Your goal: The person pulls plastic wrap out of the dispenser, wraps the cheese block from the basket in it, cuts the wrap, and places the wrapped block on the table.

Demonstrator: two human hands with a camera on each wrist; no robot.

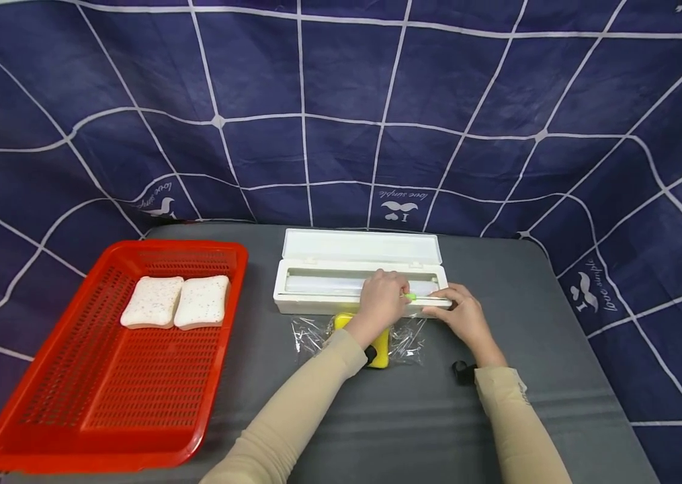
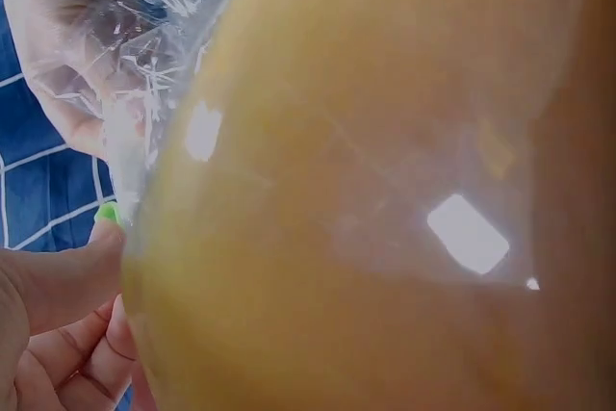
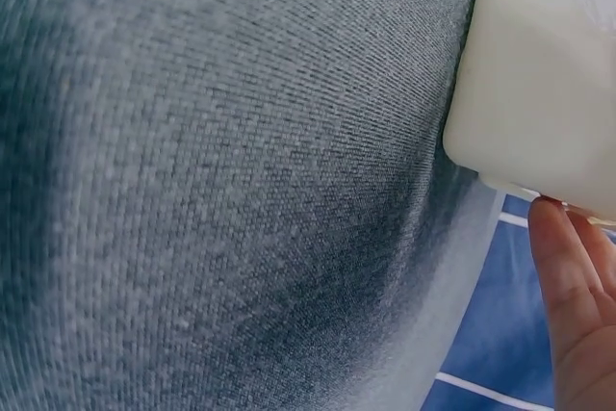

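Note:
A white cling film dispenser [image 1: 365, 282] lies across the grey table with its lid raised and a roll inside. At its front edge, my left hand [image 1: 381, 299] pinches a small green slide cutter [image 1: 410, 296] between thumb and fingers. My right hand [image 1: 464, 314] holds the dispenser's right front corner, thumb at the front and fingers over the top. Clear cling film [image 1: 408, 339] hangs from the front edge over a yellow block [image 1: 381, 349], partly hidden by my left wrist. The film also shows wrinkled in the left wrist view, stretched over the shiny yellow surface.
A red plastic basket [image 1: 228, 376] stands at the left with two white bread-slice-shaped pieces [image 1: 201, 302] side by side in it. A dark blue cloth with white lines [image 1: 341, 154] hangs behind the grey table [image 1: 419, 430] and along both sides.

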